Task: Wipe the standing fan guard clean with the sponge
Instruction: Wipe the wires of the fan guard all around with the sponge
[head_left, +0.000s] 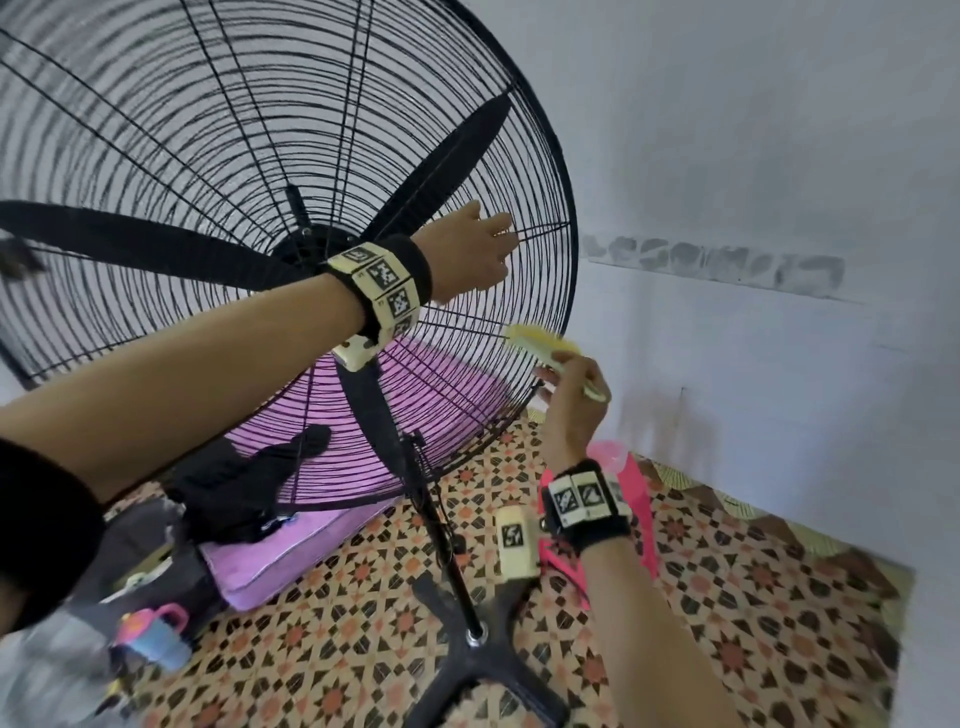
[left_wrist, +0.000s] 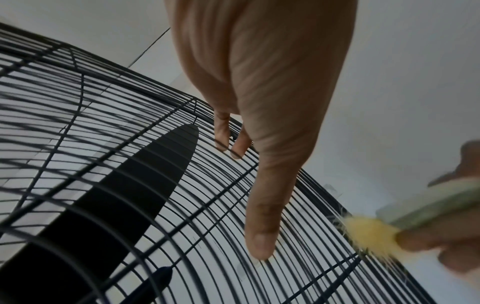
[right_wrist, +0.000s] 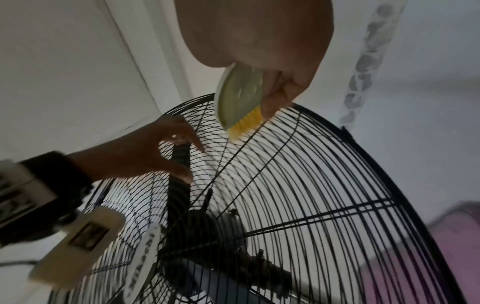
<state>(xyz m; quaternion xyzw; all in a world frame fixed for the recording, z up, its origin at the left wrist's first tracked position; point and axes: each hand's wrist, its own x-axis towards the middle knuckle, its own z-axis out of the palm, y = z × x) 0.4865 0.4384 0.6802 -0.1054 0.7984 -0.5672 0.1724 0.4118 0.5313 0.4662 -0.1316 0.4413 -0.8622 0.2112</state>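
Standing on its pole over a patterned floor, the fan guard (head_left: 291, 156) is a large black wire cage close to a pale wall (head_left: 753, 130). The cleaning tool is not plainly a sponge: it looks like a pale-backed brush with yellow bristles (right_wrist: 242, 123), and the right hand (head_left: 571, 410) has its fingers curled round it, bristles touching the wires near the guard's right rim. The left hand (head_left: 470, 254) steadies the cage higher on that same side, fingers hooked over the wires while the thumb lies straight along them.

To do this stroke well, the person would likely follow the ring wires along their curve, pressing lightly so bristles reach between them, and keep the left hand bracing against wobble.

Room is tight beyond the right rim, where the wall stands near. Below, a pink stool (head_left: 631, 493) and the fan's base (head_left: 483, 660) crowd the feet; a purple mat (head_left: 291, 551) lies behind the cage.
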